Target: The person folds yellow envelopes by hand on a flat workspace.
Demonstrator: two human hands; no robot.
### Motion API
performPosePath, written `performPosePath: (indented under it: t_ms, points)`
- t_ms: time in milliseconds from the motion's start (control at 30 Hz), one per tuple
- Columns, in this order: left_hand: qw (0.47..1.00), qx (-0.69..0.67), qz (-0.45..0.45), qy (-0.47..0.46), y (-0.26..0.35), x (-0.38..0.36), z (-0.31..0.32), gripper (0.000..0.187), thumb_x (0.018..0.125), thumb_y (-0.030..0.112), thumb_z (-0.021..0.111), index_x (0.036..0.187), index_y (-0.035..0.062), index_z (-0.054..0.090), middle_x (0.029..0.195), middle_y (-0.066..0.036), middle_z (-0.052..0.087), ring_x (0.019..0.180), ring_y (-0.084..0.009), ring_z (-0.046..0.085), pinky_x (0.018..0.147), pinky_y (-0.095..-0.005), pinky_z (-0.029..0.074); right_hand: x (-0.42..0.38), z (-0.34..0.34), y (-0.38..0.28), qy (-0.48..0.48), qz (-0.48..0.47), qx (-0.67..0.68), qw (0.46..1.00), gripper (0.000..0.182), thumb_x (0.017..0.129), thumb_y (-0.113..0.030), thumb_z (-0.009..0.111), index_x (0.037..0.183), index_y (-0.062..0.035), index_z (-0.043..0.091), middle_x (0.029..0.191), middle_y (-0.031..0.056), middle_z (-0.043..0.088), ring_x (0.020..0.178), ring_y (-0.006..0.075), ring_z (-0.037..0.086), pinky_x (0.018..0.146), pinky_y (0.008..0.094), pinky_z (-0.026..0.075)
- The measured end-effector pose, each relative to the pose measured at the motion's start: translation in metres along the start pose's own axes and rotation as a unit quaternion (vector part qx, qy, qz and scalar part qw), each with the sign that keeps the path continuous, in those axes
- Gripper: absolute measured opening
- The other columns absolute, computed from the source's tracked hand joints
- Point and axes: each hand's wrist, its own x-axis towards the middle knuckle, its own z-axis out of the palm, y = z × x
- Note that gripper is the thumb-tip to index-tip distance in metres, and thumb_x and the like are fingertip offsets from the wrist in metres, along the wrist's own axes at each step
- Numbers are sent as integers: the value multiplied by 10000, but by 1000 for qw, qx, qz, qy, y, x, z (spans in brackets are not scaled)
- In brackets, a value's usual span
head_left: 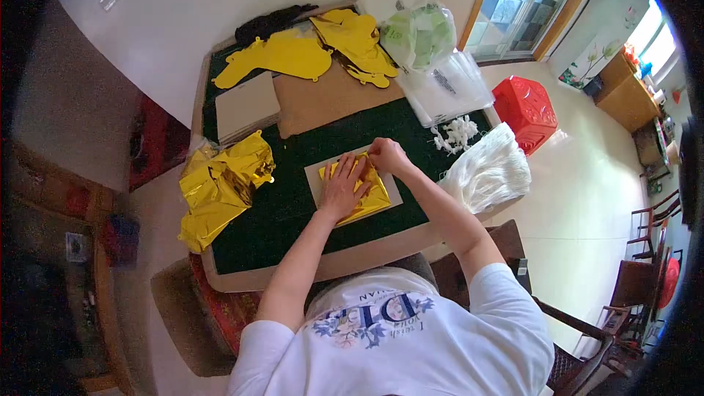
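Observation:
A folded gold foil piece (372, 201) lies on a grey card (314, 176) on the dark green table cover (293, 231). My left hand (343, 185) rests flat on the foil with its fingers spread. At the foil's upper right corner, the fingers of my right hand (389, 155) are pinched together; what they hold is too small to make out. Crumpled gold foil (224, 183) hangs over the table's left edge. To the right of my hands lie a bundle of white strings (490, 170) and a small heap of white pieces (456, 134).
Yellow-gold sheets (286, 56), a stack of grey cards (248, 108) and brown cardboard (330, 99) lie farther back. Clear plastic bags (447, 88) are at the back right. Beside the table stands a red stool (525, 114); a dark chair (579, 356) is at the lower right.

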Motion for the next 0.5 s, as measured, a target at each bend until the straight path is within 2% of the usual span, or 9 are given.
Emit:
performPosePath:
  t_ms: [33,100,133,200,267,333,500]
  points:
    - [1000,-5,1,3,0,0,0,627,968,471,401,1496,180,230,1550,-86,215,1441,-255,169,1157,-503,134,2,0,-1,0,1,-1,1000,184,826,-142,632,969,-37,683,915,137,702,816,263,689,715,348,552]
    - [1000,-3,2,2,1,-1,-1,627,968,468,403,1497,180,227,1551,-85,215,1441,-253,170,1156,-505,138,6,2,-3,-12,82,40,996,176,834,-137,633,953,-20,689,847,133,702,756,234,697,668,327,562]
    - [1000,-1,1,1,0,-1,-1,628,968,466,405,1497,180,224,1551,-84,214,1441,-251,171,1154,-507,143,12,7,7,-12,81,39,996,176,834,-137,633,953,-20,689,847,133,702,756,234,697,668,327,562]
    - [1000,-4,5,8,-2,-1,2,626,968,462,406,1497,180,226,1551,-85,215,1440,-251,173,1153,-510,143,19,8,21,-116,96,136,979,171,828,-127,643,926,4,694,769,119,691,684,195,694,614,306,565]
    - [1000,-8,10,15,-4,0,6,624,968,459,408,1496,179,227,1551,-86,215,1439,-251,175,1152,-514,143,22,8,27,-130,108,150,974,170,821,-123,652,915,13,695,746,114,686,657,184,688,596,299,562]
    - [999,-30,12,18,-5,0,8,620,967,456,434,1497,213,222,1555,-81,200,1445,-238,164,1163,-525,81,18,4,22,-144,120,165,968,170,815,-119,662,905,21,696,724,109,681,630,174,683,578,292,560]
    - [999,-24,15,19,-5,0,9,620,968,458,428,1498,214,220,1554,-82,201,1445,-238,163,1163,-524,87,7,7,7,-68,95,-7,993,187,798,-132,702,910,18,695,798,122,696,699,173,693,617,289,564]
